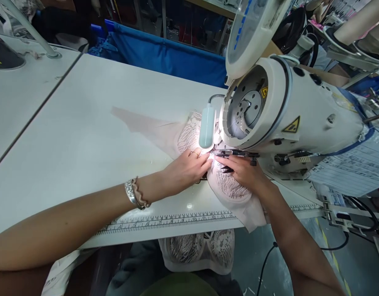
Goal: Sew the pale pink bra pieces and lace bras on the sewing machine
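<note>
A pale pink lace bra (229,184) lies across the sewing machine (269,102), under its needle area. My left hand (188,169) has its fingers drawn together on the bra by the lit needle area, just left of the presser foot. Right of the foot, my right hand (246,170) grips the near lace cup, its forefinger reaching toward the needle. A dark pointed piece (227,169) shows at the right fingers; I cannot tell whether it is held. One sheer wing (146,125) spreads left over the table. The needle tip is hidden.
A pale green lamp (207,126) hangs close above my left fingers. A printed ruler (177,220) runs along the front edge of the white table (69,144). Another lace bra (198,250) lies on my lap. Behind the table hangs a blue cloth bin (165,51).
</note>
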`<state>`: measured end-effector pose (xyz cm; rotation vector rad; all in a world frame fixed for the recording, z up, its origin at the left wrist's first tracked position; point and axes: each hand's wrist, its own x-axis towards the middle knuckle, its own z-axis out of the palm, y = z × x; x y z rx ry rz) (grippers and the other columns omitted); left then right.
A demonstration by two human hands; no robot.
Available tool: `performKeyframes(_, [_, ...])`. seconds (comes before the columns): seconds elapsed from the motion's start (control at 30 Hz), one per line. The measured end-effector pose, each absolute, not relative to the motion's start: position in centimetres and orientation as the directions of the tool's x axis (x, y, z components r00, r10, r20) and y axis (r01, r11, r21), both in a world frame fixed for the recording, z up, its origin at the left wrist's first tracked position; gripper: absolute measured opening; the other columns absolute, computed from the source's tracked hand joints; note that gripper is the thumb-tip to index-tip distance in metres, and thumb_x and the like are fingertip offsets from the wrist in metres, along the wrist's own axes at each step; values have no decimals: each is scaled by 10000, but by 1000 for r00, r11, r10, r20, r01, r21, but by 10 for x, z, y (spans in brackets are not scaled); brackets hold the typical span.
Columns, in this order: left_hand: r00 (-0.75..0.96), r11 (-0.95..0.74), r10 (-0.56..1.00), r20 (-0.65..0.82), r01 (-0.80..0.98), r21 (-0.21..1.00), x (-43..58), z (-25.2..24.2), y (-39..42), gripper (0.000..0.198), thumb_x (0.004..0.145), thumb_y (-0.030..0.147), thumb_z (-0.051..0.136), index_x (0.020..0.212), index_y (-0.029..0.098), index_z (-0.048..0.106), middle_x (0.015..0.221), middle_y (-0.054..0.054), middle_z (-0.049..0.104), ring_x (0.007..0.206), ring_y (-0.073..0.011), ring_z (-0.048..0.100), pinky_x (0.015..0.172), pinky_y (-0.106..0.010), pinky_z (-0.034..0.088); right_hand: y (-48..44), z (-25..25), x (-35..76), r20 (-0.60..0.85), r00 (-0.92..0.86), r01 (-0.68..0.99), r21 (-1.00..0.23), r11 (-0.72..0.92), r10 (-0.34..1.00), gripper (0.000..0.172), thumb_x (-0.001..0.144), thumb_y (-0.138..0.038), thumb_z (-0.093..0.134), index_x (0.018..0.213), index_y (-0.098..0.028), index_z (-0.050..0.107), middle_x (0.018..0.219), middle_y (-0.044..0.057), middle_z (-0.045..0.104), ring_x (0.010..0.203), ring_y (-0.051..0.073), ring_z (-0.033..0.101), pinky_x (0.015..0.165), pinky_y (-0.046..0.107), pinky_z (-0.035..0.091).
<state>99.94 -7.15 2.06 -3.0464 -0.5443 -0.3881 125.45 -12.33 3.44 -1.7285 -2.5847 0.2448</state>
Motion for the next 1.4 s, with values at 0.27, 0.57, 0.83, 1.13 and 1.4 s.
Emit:
performKeyframes(0.27, [885,-929,370,282,359,92,998,22,-60,445,886,-90,351,1172,144,599,1158,-113,665,819,-195,564,725,-344,341,-130,30,1248,-14,-365,928,-87,363,931,595,873,-95,432,1416,-306,555,1037,42,717,944,205,624,808,291,491])
performKeyframes(0.57, [879,-928,372,299,345,140,997,24,-47,372,984,-22,329,1101,168,627,999,-80,701,845,-192,549,766,-347,347,-132,43,1233,-49,-319,948,-8,319,947,686,777,-5,425,1380,-291,587,1053,30,735,905,200,642,671,282,461])
performKeyframes(0.83, [858,-926,375,352,331,180,996,19,-44,307,1006,52,363,1139,155,619,978,-96,688,822,-182,543,769,-330,406,-129,46,1227,-89,-253,959,-158,237,963,379,846,-95,472,1144,-251,646,1009,43,704,838,191,613,630,273,418])
performKeyframes(1.13, [870,-885,420,257,456,-97,1012,26,-96,463,1040,433,410,950,53,660,950,-187,676,908,-283,611,768,-413,515,-127,34,1229,45,-56,974,-215,64,997,53,844,-193,632,879,-229,649,763,10,665,713,176,599,576,247,421])
performKeyframes(1.4, [869,-892,384,312,437,-116,1011,12,-97,409,1016,147,334,1326,-66,497,1304,-280,607,1232,-322,582,1105,-486,423,-136,26,1237,268,-418,895,-41,444,868,622,750,55,401,1219,-229,696,927,16,711,774,141,630,611,231,463])
